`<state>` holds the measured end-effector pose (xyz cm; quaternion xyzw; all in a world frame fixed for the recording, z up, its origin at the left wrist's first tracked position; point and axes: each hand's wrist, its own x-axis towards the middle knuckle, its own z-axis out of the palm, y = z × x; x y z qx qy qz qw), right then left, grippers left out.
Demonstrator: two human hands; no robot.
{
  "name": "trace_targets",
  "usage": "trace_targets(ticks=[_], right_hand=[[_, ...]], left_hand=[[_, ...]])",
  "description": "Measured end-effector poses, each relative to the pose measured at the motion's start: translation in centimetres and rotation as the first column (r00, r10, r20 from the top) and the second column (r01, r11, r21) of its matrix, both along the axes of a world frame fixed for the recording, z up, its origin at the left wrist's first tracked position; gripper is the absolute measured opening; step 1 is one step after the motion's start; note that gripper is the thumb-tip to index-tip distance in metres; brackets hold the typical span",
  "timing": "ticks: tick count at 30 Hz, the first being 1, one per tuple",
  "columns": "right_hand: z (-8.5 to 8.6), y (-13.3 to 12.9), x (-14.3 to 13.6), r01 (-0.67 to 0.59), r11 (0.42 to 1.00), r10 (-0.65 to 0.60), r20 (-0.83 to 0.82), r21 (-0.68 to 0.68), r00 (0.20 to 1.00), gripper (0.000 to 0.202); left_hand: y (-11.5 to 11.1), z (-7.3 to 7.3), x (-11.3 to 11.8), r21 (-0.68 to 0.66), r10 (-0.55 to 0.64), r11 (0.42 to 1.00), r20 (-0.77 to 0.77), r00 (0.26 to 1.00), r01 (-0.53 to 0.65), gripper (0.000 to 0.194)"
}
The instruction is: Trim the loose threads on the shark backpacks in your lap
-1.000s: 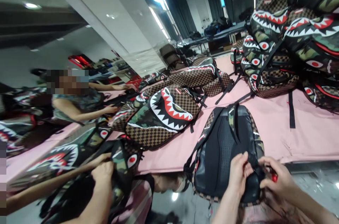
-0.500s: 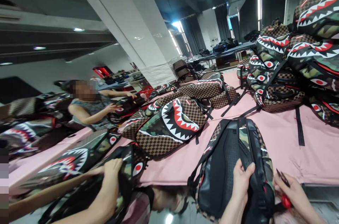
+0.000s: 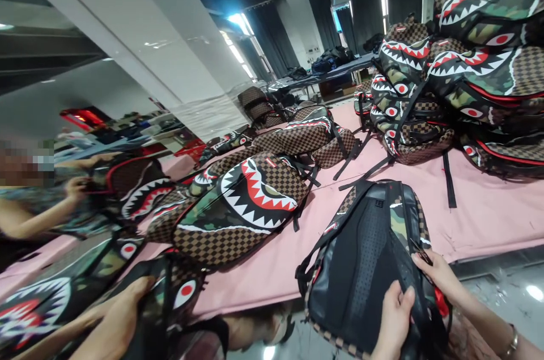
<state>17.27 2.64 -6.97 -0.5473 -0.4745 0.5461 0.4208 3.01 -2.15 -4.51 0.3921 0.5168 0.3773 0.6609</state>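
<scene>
On the pink cloth table (image 3: 488, 218): a black-backed, brown-checked backpack (image 3: 345, 286) poked out past the near edge.
Left hand (image 3: 396, 314): lay half curled on the backpack; I couldn't tell if it gripped.
Right hand (image 3: 442, 276): held dark, pointy snips (image 3: 426, 256), fingers nearly closed.

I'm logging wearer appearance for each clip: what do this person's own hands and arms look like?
The left hand and right hand are both ungloved. No sleeve shows on the visible part of either forearm. The right wrist wears a narrow, shiny, silver-coloured band; whether it's a bracelet or a watch strap, I can't tell. None shows on the left.
</scene>
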Motion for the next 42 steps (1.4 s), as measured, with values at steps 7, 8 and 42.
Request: trace_targets(ticks=[7, 8, 42], right_hand=[[3.4, -3.9, 0.9, -0.509, 0.861, 0.500, 0.154, 0.019, 0.852, 0.039], [4.3, -3.9, 0.8, -0.530, 0.847, 0.519, 0.161, 0.034, 0.840, 0.039], [4.4, 3.0, -4.5, 0.047, 0.931, -0.223, -0.462, -0.362, 0.858, 0.032]], left_hand=[[0.3, 3.2, -1.4, 0.155, 0.046, 0.988, -0.310, 0.950, 0.003, 0.042], [0.7, 3.9, -1.3, 0.179, 0.069, 0.984, -0.291, 0.954, -0.016, 0.042], [3.9, 1.6, -2.7, 0.695, 0.683, 0.280, -0.629, 0.371, 0.662, 0.021]])
